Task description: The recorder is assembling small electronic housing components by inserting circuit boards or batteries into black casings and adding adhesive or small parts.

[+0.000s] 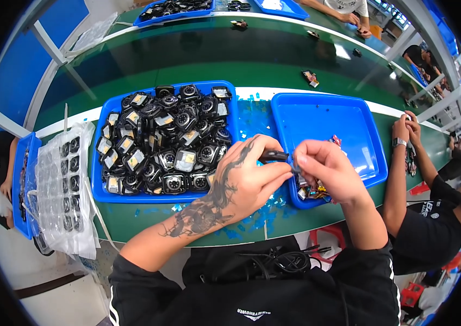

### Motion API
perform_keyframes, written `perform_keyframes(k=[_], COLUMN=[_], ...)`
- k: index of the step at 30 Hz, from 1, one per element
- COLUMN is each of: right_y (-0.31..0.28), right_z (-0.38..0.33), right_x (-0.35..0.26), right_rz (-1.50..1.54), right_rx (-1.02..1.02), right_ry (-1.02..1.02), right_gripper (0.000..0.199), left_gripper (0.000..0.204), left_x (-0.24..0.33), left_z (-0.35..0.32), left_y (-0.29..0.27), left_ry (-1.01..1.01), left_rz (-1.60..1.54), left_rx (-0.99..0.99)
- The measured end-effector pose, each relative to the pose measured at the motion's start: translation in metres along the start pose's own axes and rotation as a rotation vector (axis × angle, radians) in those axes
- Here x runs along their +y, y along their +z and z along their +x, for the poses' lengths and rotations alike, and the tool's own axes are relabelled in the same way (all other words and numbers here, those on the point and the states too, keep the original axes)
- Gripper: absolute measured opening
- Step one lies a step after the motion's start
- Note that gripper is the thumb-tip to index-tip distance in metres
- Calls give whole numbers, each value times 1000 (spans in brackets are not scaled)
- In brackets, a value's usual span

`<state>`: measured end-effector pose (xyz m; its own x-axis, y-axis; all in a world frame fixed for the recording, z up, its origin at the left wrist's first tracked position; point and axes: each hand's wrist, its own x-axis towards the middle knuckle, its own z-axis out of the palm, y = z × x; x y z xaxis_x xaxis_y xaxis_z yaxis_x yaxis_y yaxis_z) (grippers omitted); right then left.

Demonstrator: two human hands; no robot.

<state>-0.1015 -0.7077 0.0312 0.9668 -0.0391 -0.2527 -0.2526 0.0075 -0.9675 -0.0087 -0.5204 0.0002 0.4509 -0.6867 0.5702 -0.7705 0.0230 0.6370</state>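
Observation:
My left hand (245,176) is closed around a small black smartwatch case (274,156), above the gap between two blue trays. Close against it, my right hand (329,167) is pinched at the case's edge; a bit of blue film seems to show at the fingertips, too small to be sure. Left of my hands, a blue tray (96,182) is heaped with black watch cases (157,138), several with round sensor backs and others with pale rectangles. Under my right hand, the second blue tray (322,117) has small colourful parts (312,191) in its near left corner.
Scraps of blue film (255,117) litter the green bench (187,70). At left lies a clear plastic blister tray (59,185) with watch parts. Beyond runs a conveyor-like green strip with a few loose parts (311,79). A co-worker's hands (407,130) are close on the right.

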Motion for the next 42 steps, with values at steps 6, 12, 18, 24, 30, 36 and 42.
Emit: perform_keyframes(k=[6,12,18,24,30,36,42], right_y=[15,5,25,29,42,55,57], right_z=[18,1,14,4,15,14,20], right_x=[22,6,1,-9,-7,-19,-19], right_rz=[-848,-376,-289,-314,-469,-681,-766], right_rx=[222,269,317,413,404,517,515], right_ry=[-454,-336,-447,-472,-460,-538,-674], right_gripper=[16,22,9,10,11,11,11], left_gripper=[13,14,19,47,47,46,46], left_x=[-1,-10,-9,-11,0,3,0], left_z=[-1,-4,-6,0,-3,-7,-8], left_y=[6,16,11,14,17,18,18], left_ry=[-103,-477,-444,-475,-531,-402,-377], left_rz=[-44,-523,-505,-970,-1140,-1108,-1074], left_rx=[168,166,64,213,216,252,217])
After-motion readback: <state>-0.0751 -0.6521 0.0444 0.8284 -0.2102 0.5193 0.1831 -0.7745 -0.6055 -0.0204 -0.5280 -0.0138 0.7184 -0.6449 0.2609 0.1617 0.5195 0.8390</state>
